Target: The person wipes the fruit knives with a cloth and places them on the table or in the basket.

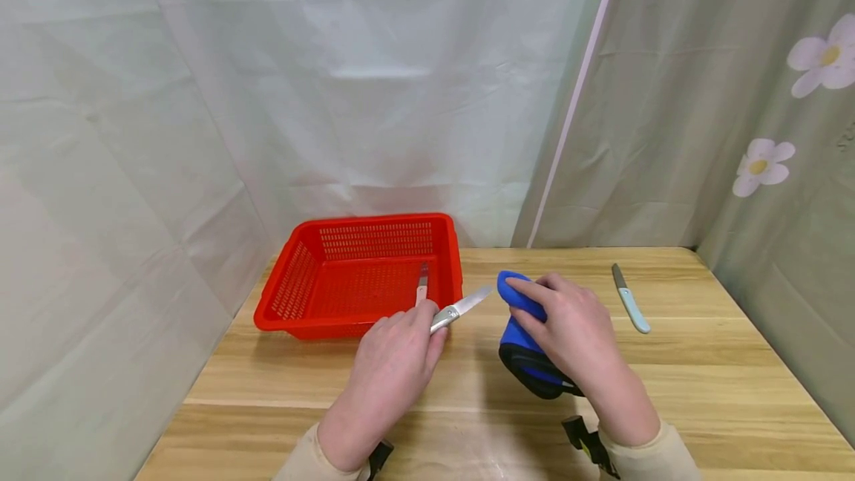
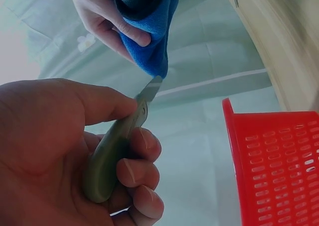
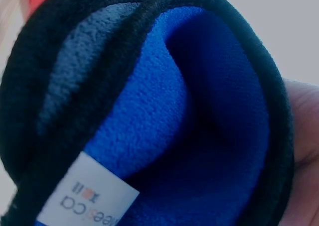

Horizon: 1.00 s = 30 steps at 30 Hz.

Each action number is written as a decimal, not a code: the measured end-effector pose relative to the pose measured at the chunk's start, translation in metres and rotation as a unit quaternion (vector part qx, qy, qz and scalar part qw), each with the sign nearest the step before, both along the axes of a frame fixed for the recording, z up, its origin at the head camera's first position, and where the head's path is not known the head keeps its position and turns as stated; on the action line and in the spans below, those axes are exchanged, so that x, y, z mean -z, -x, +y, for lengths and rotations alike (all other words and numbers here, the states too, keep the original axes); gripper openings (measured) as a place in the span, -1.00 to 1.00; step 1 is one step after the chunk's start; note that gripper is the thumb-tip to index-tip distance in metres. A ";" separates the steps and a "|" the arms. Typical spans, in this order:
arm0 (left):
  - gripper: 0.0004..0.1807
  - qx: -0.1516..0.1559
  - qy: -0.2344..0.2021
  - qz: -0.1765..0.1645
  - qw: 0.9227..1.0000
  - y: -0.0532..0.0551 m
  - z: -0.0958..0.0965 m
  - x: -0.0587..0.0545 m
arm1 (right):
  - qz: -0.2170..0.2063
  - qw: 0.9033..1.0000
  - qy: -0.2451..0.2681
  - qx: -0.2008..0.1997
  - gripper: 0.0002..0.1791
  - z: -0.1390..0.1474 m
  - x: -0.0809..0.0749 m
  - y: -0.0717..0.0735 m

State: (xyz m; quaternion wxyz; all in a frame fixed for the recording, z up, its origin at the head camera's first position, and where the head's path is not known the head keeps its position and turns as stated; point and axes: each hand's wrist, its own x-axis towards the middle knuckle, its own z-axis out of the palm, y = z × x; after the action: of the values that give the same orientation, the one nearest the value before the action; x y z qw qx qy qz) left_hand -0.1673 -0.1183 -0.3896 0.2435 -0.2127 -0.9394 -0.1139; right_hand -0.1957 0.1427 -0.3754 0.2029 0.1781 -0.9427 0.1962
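Note:
My left hand (image 1: 398, 353) grips a small knife by its handle, the blade (image 1: 473, 300) pointing right and away from me. In the left wrist view the knife's handle (image 2: 110, 154) looks olive green, with fingers and thumb around it. A folded blue cloth (image 1: 518, 335) with black edging is held between the thumb and fingers of my right hand (image 1: 574, 321). The blade's tip is close to the cloth; whether they touch I cannot tell. Up close, the right wrist view shows the cloth's folds and a white label (image 3: 89, 193).
At the back left stands a red perforated basket (image 1: 364, 324); a knife with a pale handle (image 1: 421, 292) lies inside it. Another knife, with a light blue handle (image 1: 632, 310), lies on the wooden table (image 1: 721, 384) at the right. Curtains (image 1: 414, 95) hang behind and beside the table.

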 end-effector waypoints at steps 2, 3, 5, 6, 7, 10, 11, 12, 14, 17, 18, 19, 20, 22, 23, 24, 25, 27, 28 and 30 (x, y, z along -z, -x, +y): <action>-0.70 -0.003 -0.003 0.008 1.000 0.000 -0.001 0.000 | -0.001 1.000 0.001 -0.003 -0.51 -0.001 -0.001 0.000; -0.70 -0.004 -0.005 0.011 1.000 0.000 -0.001 -0.001 | -0.001 1.000 0.001 -0.005 -0.51 -0.002 -0.001 -0.001; -0.71 -0.006 -0.006 0.022 1.000 0.000 -0.002 -0.001 | -0.003 1.000 0.001 -0.007 -0.51 -0.003 -0.001 -0.001; -0.72 -0.006 -0.006 0.027 1.000 0.000 -0.003 -0.001 | -0.004 1.000 0.001 -0.007 -0.51 -0.003 -0.001 -0.001; -0.72 -0.006 -0.005 0.032 0.999 0.000 -0.004 -0.001 | -0.006 1.000 0.000 -0.007 -0.51 -0.003 -0.001 -0.001; -0.65 -0.011 0.000 0.050 0.999 0.001 -0.007 -0.002 | -0.013 1.000 -0.003 -0.007 -0.51 -0.003 0.000 -0.002; -0.61 -0.014 0.001 0.053 0.998 0.001 -0.009 -0.002 | -0.016 1.000 -0.004 -0.008 -0.51 -0.003 0.000 -0.002; -0.60 -0.016 0.002 0.055 0.998 0.002 -0.011 -0.003 | -0.017 1.000 -0.006 -0.009 -0.51 -0.003 0.001 -0.002; -0.65 -0.022 0.004 0.054 0.998 0.002 -0.015 -0.004 | -0.019 1.000 -0.010 -0.013 -0.51 -0.004 0.002 -0.001; -0.71 -0.028 0.009 0.040 0.999 0.004 -0.021 -0.006 | -0.016 1.000 -0.013 -0.018 -0.52 -0.004 0.003 0.001; -0.71 -0.030 0.011 0.034 0.999 0.005 -0.023 -0.006 | -0.015 1.000 -0.015 -0.020 -0.52 -0.004 0.004 0.002; -0.72 -0.033 0.013 0.028 0.999 0.006 -0.025 -0.007 | -0.015 1.000 -0.016 -0.021 -0.52 -0.004 0.004 0.002; -0.73 -0.035 0.014 0.025 0.999 0.007 -0.027 -0.007 | -0.014 0.999 -0.018 -0.024 -0.53 -0.003 0.005 0.003; -0.74 -0.039 0.011 0.021 0.999 0.009 -0.032 -0.007 | -0.015 0.999 -0.021 -0.028 -0.53 -0.002 0.006 0.004; -0.76 -0.042 0.008 0.021 0.999 0.011 -0.034 -0.007 | -0.015 0.999 -0.024 -0.030 -0.53 -0.002 0.006 0.005; -0.76 -0.045 0.003 0.022 0.999 0.012 -0.036 -0.006 | -0.015 0.999 -0.026 -0.033 -0.53 -0.001 0.007 0.006; -0.77 -0.046 -0.001 0.026 0.999 0.013 -0.039 -0.006 | -0.016 0.999 -0.028 -0.035 -0.53 0.000 0.007 0.006; -0.77 -0.049 -0.008 0.034 0.998 0.015 -0.043 -0.006 | -0.017 0.999 -0.030 -0.037 -0.53 0.001 0.008 0.007; -0.77 -0.050 -0.008 0.037 0.998 0.016 -0.045 -0.006 | -0.017 0.999 -0.032 -0.038 -0.52 0.002 0.008 0.008; -0.76 -0.053 -0.003 0.037 0.998 0.017 -0.049 -0.006 | -0.018 0.998 -0.034 -0.040 -0.52 0.004 0.009 0.008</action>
State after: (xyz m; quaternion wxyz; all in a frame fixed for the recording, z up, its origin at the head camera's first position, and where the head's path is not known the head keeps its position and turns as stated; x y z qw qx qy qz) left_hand -0.1842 -0.1671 -0.3832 0.2843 -0.1660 -0.9394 -0.0960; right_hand -0.2039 0.1465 -0.3841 0.1720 0.2194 -0.9443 0.1750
